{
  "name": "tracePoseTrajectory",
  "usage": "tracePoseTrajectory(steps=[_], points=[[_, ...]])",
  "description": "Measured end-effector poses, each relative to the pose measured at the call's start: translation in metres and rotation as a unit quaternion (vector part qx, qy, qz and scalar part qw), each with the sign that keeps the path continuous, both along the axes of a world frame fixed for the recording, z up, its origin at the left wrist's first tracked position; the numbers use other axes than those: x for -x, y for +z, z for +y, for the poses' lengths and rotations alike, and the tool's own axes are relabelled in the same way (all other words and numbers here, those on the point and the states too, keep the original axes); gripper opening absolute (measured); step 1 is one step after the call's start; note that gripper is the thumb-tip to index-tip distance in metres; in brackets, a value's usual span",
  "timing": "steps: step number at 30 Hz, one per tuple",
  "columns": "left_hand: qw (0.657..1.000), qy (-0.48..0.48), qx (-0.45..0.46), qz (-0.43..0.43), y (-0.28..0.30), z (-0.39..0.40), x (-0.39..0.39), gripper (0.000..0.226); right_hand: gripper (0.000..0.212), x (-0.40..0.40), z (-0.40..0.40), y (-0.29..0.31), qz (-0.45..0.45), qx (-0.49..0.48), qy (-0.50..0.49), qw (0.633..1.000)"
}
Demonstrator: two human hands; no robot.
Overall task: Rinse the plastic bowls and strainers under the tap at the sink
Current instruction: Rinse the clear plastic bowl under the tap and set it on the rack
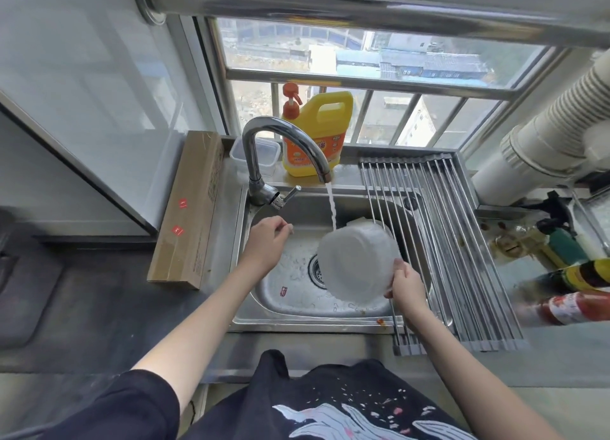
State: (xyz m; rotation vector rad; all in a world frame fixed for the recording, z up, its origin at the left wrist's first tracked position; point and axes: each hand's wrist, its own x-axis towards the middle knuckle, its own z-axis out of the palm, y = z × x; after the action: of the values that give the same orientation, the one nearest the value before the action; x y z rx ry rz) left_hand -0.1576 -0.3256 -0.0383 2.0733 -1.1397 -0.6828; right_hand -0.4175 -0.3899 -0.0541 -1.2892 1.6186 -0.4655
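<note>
We are mid-rinse: our right hand (406,284) has its grip clamped on the rim of the plastic bowl (358,261) tilted under the tap (284,149) stream, left hand (267,241) loosely curled, empty, beside the tap; next, probably turn the bowl.

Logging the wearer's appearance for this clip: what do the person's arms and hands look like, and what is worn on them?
Both forearms are bare. The left hand and right hand wear no gloves, rings or watch that can be seen. A dark short sleeve covers the left upper arm.
</note>
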Motion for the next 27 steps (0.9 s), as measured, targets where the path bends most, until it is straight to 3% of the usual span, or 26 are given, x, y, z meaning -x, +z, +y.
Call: tracePoseTrajectory(steps=[2, 4, 6, 7, 9, 10, 12, 15, 17, 19, 25, 27], points=[[1.000, 0.000, -0.023, 0.012, -0.001, -0.002, 0.001, 0.026, 0.036, 0.001, 0.000, 0.003, -0.013, -0.008, -0.001, 1.000], [0.997, 0.009, -0.060, 0.046, -0.002, -0.003, 0.004, 0.033, 0.036, 0.005, -0.001, 0.003, -0.109, -0.065, -0.066, 0.990], [0.978, 0.020, -0.124, 0.164, -0.001, -0.004, 0.011, 0.042, 0.034, 0.011, -0.002, 0.006, -0.201, -0.139, -0.118, 0.962], [0.949, 0.019, -0.164, 0.267, 0.002, -0.004, 0.016, 0.051, 0.034, 0.013, -0.002, 0.007, -0.229, -0.177, -0.132, 0.948], [0.849, 0.005, -0.234, 0.473, 0.005, -0.006, 0.025, 0.071, 0.031, 0.015, -0.004, 0.008, -0.269, -0.268, -0.153, 0.912], [0.801, -0.009, -0.243, 0.546, 0.005, -0.007, 0.030, 0.073, 0.030, 0.015, -0.004, 0.007, -0.282, -0.318, -0.164, 0.890], [0.746, 0.000, -0.230, 0.625, 0.007, -0.011, 0.040, 0.059, 0.031, 0.014, -0.004, 0.006, -0.287, -0.393, -0.193, 0.852], [0.689, 0.095, -0.214, 0.686, 0.016, -0.019, 0.052, 0.032, 0.028, 0.017, -0.003, 0.012, -0.309, -0.461, -0.242, 0.796], [0.651, 0.160, -0.203, 0.714, 0.019, -0.025, 0.053, 0.027, 0.028, 0.018, -0.004, 0.016, -0.323, -0.486, -0.263, 0.768], [0.635, 0.198, -0.200, 0.720, 0.021, -0.027, 0.051, 0.027, 0.041, 0.017, -0.005, 0.020, -0.321, -0.493, -0.285, 0.757], [0.627, 0.273, -0.224, 0.695, 0.019, -0.028, 0.059, 0.029, 0.037, 0.022, -0.023, 0.019, -0.288, -0.465, -0.268, 0.793], [0.643, 0.282, -0.240, 0.670, 0.016, -0.029, 0.063, 0.028, 0.035, 0.022, -0.026, 0.023, -0.264, -0.473, -0.231, 0.808]])
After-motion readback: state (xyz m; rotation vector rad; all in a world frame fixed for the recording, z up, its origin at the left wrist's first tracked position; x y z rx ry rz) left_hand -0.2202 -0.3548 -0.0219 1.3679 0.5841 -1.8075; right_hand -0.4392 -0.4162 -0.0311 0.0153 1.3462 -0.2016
